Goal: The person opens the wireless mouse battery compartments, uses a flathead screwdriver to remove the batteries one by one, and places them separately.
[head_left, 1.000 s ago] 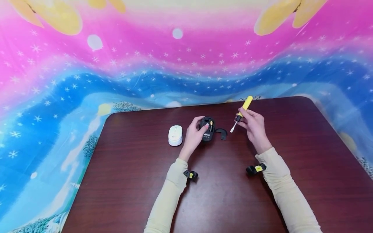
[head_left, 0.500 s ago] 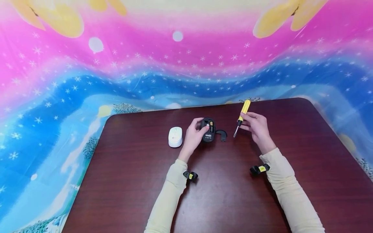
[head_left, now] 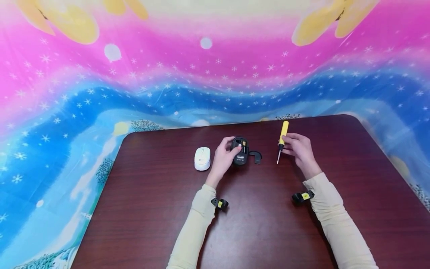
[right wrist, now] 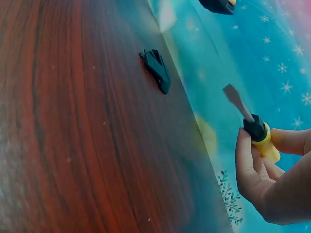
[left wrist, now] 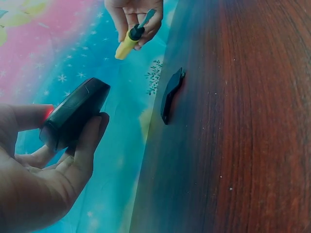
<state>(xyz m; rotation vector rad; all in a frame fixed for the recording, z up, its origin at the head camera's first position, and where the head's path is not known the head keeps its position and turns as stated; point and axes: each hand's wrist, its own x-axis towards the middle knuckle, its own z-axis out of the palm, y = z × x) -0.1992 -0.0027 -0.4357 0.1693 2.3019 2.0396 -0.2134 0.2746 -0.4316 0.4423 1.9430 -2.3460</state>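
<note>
Two mice: one black mouse (head_left: 240,150) in my left hand (head_left: 222,160), one white mouse (head_left: 202,158) lying just to the left of that hand.
Black mouse: it is belly up, tipped up in my fingers. Its battery hole is open, and I can see a small battery with a yellow end inside. There is a label on the belly, too small to read.
Left hand: my fingers and thumb wrap round the sides of the black mouse and hold it tight.
Cover (head_left: 256,154): the little black lid lies flat on the table, just to the right of the black mouse, between my two hands. It touches neither hand.
Screwdriver (head_left: 282,139): yellow handle, black collar, flat metal tip. It stands almost straight up, tip pointing down, close to the table.
Right hand (head_left: 299,150): my fingers pinch the screwdriver low on its handle, near the black collar.
How to do it well: I think I should keep the black mouse still with my left hand, so it does not wobble. I should bring the flat tip in slowly and not poke the battery hard. A grip low on the handle helps me aim.
Table (head_left: 262,224): dark red-brown wood under both my hands.
Cloth (head_left: 100,93): pink and blue with white stars, beyond my hands, past the far edge of the table.
</note>
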